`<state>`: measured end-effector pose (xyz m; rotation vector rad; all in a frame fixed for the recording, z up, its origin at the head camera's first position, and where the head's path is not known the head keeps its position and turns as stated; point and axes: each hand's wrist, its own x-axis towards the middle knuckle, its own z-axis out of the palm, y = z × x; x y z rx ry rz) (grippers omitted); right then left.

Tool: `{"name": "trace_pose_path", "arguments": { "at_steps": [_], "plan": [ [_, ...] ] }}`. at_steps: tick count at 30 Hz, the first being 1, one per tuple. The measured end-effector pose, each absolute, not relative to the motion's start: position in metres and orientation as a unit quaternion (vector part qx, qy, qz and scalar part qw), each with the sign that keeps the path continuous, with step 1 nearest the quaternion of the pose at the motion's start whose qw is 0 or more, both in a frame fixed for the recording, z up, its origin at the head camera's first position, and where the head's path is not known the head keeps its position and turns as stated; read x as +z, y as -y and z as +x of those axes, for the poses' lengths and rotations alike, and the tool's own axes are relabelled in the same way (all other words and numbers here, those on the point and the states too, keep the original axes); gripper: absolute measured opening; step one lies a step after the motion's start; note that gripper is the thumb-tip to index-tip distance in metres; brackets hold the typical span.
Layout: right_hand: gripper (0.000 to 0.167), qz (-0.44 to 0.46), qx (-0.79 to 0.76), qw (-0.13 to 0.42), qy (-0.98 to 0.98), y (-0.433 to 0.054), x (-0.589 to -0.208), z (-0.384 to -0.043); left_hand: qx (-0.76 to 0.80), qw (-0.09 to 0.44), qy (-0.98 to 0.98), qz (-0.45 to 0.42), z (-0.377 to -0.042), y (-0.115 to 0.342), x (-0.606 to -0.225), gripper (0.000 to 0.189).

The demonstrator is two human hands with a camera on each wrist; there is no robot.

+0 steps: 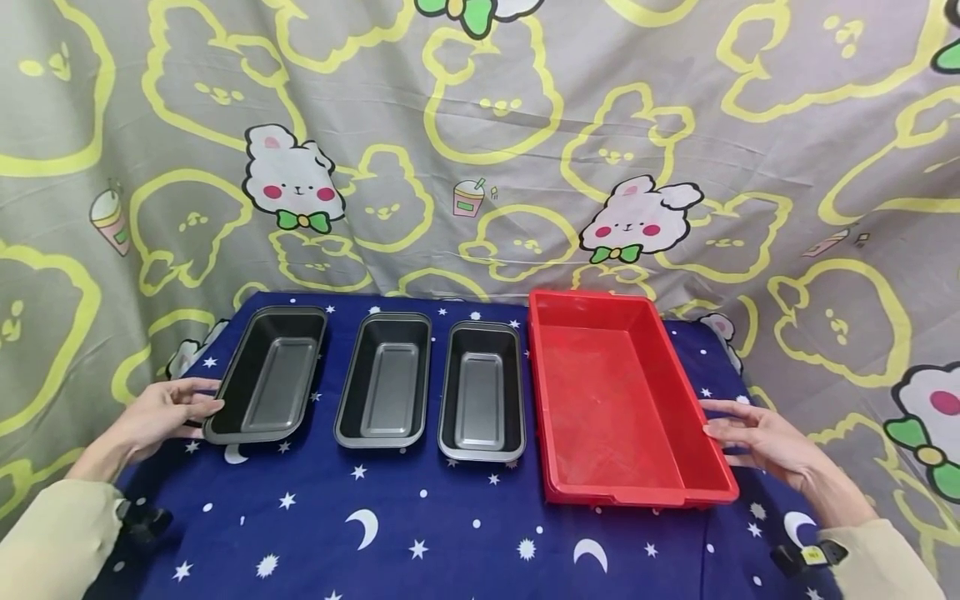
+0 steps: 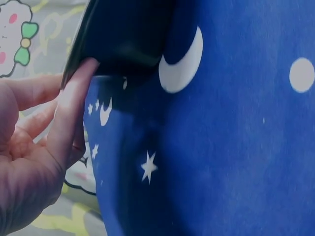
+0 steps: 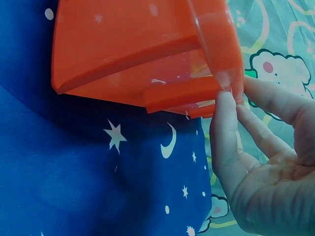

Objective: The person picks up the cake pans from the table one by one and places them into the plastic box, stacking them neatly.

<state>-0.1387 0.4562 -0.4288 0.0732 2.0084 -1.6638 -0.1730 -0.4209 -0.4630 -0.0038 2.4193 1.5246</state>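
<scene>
At the left edge of the table, my left hand [image 1: 159,418] pinches the near-left rim of a dark grey loaf pan [image 1: 281,385]. In the left wrist view, thumb and fingers [image 2: 74,110] meet at the edge of that pan [image 2: 123,37], seen from outside. On the other side, my right hand [image 1: 768,442] pinches the right rim of a shallow red plastic tray [image 1: 607,400]. The right wrist view has thumb and fingertips [image 3: 225,110] at the red tray's lip [image 3: 231,59]. Both the pan and the tray hold nothing.
Between them stand a second loaf pan [image 1: 393,387] and a slightly smaller third one [image 1: 482,396], side by side. A dark blue cloth [image 1: 420,533] with white moons and stars covers the table. Behind hangs a grey curtain [image 1: 390,108] with cartoon animals.
</scene>
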Motion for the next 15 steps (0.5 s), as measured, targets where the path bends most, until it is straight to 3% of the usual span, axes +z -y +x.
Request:
{"name": "trace_pose_path", "arguments": {
  "at_steps": [10,15],
  "plan": [
    [0.038,0.039,-0.613,0.262,-0.745,-0.456,-0.429,-0.139,0.568,0.119,-0.814,-0.006,-0.174,0.400,-0.453,0.027],
    [0.037,0.038,-0.611,0.260,-0.747,-0.456,-0.430,-0.138,0.618,0.092,-0.780,-0.015,-0.174,0.388,-0.446,0.038]
  ]
}}
